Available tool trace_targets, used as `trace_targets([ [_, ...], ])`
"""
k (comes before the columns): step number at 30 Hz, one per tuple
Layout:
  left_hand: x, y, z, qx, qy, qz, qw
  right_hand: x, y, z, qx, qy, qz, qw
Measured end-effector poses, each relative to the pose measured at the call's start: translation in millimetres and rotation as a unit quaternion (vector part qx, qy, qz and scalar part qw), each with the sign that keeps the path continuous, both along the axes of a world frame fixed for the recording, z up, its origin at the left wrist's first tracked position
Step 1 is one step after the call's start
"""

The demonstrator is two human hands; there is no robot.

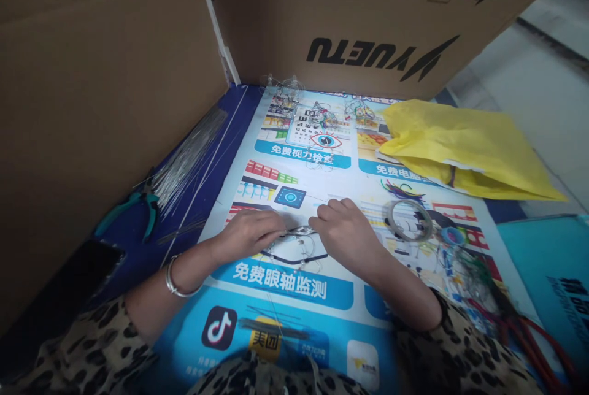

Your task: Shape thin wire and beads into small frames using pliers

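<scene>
My left hand point(252, 232) and my right hand point(346, 234) are closed, with fingertips pinched on opposite ends of a twisted wire piece point(302, 231). Thin loops with small clear beads point(301, 253) show just beneath it, over the printed sheet point(221, 223). A fine straight wire point(315, 197) runs by the knuckles of my right hand. The exact grip at each fingertip is hidden by the fingers. To the right of my right hand lies a roll of clear tape point(431, 223).
At left are teal-handled pliers point(151, 214) and a bundle of straight wires point(186, 162). Beaded wire pieces point(322, 114) lie at the back. At right are a yellow bag point(464, 143) and red-handled scissors point(515, 321). Cardboard walls point(322, 2) enclose the back and left.
</scene>
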State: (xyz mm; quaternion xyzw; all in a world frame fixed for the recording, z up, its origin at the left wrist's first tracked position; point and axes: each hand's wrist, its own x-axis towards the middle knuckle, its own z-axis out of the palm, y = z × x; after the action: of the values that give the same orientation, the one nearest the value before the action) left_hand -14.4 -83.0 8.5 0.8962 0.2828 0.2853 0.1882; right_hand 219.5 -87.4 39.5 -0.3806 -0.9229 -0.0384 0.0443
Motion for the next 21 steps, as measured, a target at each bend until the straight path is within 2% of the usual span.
trace_targets([
  [11, 1.8, -0.1, 3.9, 0.008, 0.001, -0.003, 1.000, -3.0, -0.9, 1.6, 0.010, -0.011, 0.009, 1.000],
  [21, 1.0, -0.3, 1.1, -0.002, 0.010, -0.002, 1.000, -2.7, -1.3, 1.2, 0.006, -0.010, 0.006, 1.000],
])
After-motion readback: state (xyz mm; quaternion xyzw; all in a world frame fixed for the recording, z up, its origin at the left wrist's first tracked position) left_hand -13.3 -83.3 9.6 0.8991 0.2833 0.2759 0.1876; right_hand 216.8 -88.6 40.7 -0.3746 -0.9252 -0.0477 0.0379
